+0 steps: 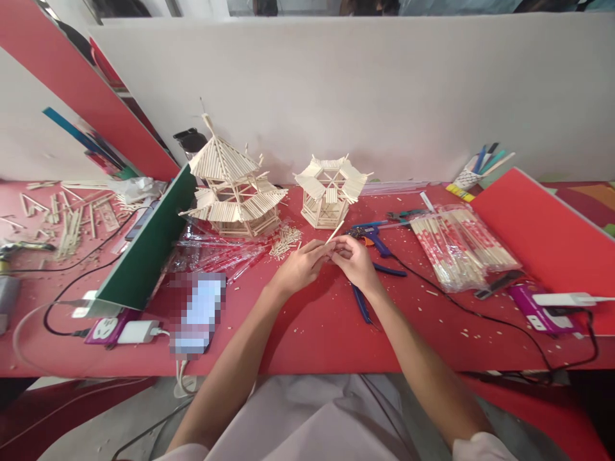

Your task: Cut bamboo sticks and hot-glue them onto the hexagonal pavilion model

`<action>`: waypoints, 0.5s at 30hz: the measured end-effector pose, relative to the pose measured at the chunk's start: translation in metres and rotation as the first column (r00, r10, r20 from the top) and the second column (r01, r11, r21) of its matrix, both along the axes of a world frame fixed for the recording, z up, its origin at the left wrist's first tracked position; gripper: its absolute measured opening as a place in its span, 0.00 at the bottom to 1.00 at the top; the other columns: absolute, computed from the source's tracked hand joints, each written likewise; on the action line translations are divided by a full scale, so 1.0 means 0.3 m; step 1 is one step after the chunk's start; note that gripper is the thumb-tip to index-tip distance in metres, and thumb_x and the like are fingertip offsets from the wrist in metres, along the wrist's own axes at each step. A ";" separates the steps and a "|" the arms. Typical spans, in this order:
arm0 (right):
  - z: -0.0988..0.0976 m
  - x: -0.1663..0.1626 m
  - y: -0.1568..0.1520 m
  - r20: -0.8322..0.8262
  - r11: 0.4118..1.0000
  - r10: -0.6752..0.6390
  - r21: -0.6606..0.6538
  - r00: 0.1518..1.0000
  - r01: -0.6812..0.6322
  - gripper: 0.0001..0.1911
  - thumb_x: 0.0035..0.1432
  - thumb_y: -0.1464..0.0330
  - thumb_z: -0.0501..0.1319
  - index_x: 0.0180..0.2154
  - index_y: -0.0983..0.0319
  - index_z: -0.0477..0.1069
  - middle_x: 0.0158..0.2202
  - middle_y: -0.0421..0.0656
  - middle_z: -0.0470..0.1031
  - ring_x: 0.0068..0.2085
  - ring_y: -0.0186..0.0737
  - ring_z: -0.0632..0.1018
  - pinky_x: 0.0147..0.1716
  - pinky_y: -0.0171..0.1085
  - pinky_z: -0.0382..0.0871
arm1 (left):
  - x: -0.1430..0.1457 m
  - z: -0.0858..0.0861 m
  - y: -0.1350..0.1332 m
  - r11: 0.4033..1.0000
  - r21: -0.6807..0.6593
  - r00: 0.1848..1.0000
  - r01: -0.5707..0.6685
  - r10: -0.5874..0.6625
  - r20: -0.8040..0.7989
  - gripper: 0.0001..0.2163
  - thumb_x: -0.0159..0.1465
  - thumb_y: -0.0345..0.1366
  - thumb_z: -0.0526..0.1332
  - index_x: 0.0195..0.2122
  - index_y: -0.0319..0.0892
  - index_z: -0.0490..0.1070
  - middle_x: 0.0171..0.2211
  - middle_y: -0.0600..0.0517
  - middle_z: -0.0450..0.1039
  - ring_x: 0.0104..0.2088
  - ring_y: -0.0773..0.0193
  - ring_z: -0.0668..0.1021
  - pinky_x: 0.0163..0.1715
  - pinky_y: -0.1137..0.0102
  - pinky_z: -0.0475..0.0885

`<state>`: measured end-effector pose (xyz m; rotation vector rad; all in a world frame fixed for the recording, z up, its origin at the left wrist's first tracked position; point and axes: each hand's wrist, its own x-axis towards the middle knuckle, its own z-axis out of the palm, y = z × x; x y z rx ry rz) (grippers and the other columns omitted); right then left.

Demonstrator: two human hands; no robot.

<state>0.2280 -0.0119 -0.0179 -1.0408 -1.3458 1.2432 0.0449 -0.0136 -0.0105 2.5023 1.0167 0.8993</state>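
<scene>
A short pale wooden stick [335, 231] pokes up at a slant from between my fingertips. My left hand [303, 264] pinches it, fingers closed. My right hand [354, 261] meets the left at the stick's lower end, its fingers also closed there; the fingertips partly hide the grip. Just beyond stands a small six-sided pavilion model [330, 192] of wooden sticks. A taller two-tiered pavilion model [235, 186] is to its left. Beside my right hand lie a blue glue gun [377, 243] and blue-handled pliers [361, 304], partly behind the wrist.
Cut stick bits [286, 242] are heaped near the models. Wrapped chopsticks [464, 246] lie right, near a purple power strip [541, 310] and pen cup [468, 179]. A phone [199, 314] is left, by a green divider [148, 256]. The glue gun's black cord [461, 307] runs rightward.
</scene>
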 end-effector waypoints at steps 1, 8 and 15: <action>-0.002 -0.001 0.001 0.013 1.000 -0.003 0.009 1.000 0.002 0.19 0.52 0.57 0.71 0.41 0.58 0.70 0.36 0.43 0.78 0.37 0.43 0.81 0.39 0.42 0.79 | 0.003 0.004 -0.001 1.000 -0.013 1.000 -0.015 0.015 -0.005 0.21 0.71 0.28 0.53 0.64 0.46 0.65 0.52 0.45 0.74 0.48 0.61 0.79 0.46 0.68 0.76; -0.001 -0.008 -0.004 0.066 1.000 -0.015 0.000 0.998 0.015 0.20 0.53 0.57 0.70 0.43 0.57 0.69 0.34 0.41 0.76 0.34 0.41 0.81 0.36 0.41 0.79 | -0.011 0.000 -0.050 0.981 -0.089 0.984 -0.171 0.165 -0.071 0.21 0.70 0.28 0.54 0.63 0.44 0.66 0.50 0.44 0.74 0.45 0.59 0.80 0.44 0.66 0.76; 0.009 -0.010 -0.013 0.121 1.000 0.004 -0.008 0.993 -0.003 0.17 0.55 0.60 0.68 0.44 0.58 0.68 0.34 0.39 0.76 0.31 0.38 0.81 0.33 0.39 0.77 | -0.029 -0.001 -0.110 0.921 -0.182 0.921 -0.343 0.293 -0.257 0.16 0.69 0.30 0.56 0.57 0.42 0.72 0.48 0.43 0.76 0.42 0.57 0.82 0.39 0.68 0.76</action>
